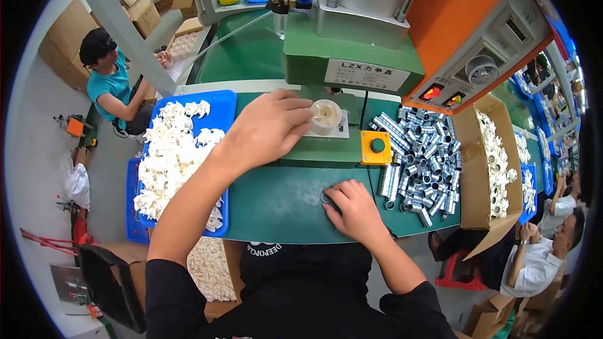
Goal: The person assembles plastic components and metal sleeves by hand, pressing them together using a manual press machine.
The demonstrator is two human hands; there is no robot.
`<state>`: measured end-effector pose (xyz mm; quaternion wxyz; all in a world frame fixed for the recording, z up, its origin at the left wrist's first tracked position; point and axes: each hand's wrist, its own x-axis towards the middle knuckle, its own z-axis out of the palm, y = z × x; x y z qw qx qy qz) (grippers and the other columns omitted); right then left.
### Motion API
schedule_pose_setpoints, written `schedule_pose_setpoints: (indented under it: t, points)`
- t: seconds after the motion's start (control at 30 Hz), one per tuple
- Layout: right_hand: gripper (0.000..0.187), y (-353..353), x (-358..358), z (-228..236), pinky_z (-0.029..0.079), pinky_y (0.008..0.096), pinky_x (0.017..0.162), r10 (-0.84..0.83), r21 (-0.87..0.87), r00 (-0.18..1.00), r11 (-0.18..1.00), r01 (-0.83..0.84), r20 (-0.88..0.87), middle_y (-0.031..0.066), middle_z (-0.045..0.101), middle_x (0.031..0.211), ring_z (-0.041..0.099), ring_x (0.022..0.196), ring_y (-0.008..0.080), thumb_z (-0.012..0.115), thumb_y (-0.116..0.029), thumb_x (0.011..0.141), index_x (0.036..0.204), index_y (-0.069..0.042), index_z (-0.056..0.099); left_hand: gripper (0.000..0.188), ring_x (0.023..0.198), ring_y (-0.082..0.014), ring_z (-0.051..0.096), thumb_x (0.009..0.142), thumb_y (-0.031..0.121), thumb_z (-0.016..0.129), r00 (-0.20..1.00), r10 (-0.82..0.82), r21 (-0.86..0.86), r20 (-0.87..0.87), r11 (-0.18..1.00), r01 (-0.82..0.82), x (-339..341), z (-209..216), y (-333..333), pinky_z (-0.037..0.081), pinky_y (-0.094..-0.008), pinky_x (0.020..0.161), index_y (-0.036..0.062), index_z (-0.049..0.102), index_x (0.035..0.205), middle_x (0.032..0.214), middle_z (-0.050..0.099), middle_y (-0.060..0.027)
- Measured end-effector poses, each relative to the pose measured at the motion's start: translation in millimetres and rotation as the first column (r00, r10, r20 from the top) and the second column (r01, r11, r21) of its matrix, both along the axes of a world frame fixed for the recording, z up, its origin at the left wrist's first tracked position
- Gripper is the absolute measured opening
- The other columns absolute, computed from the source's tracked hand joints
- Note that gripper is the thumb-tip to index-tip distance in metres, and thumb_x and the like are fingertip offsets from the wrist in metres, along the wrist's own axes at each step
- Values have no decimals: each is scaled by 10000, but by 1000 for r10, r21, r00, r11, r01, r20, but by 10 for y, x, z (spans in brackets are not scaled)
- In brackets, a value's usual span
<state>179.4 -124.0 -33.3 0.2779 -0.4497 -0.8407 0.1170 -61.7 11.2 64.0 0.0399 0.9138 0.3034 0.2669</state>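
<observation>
On the green base of the bench press (352,56), a white round plastic part (326,117) sits on a small metal plate. My left hand (270,127) reaches in from the left, with its curved fingers against the part's left side. Lower down, above the green tabletop, my right hand (353,208) pinches a small grey metal ring (325,197) between thumb and fingers. Many shiny metal sleeves (427,163) lie heaped to the right of it. To the left, a blue tray (220,102) holds a pile of white plastic parts (173,160).
A yellow button box (376,147) with a dark green button stands at the base's right. The orange control box (471,31) has lit red switches. An open carton (471,150) with white parts stands far right. Other people sit at left (113,85) and right (537,257).
</observation>
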Motion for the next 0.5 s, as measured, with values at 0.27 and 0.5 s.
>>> schedule_pose_setpoints:
  t: [0.27,0.5]
  points:
    - [322,537,-67,385,561,396,767,-110,49,928,989,136,-357,155,650,972,684,846,302,760,-5,736,1033,3,636,176,1058,-303,676,870,94,751,983,183,-66,-25,981,-184,-386,-72,-269,558,-408,925,-1,771,1018,1104,750,-128]
    - [340,1256,-312,914,546,278,800,-323,-339,679,934,115,-659,97,698,1070,671,863,130,741,-4,872,1181,65,617,161,952,-303,685,858,82,761,979,203,-78,29,977,-200,-454,-39,-449,554,-417,865,-8,753,993,994,743,-133]
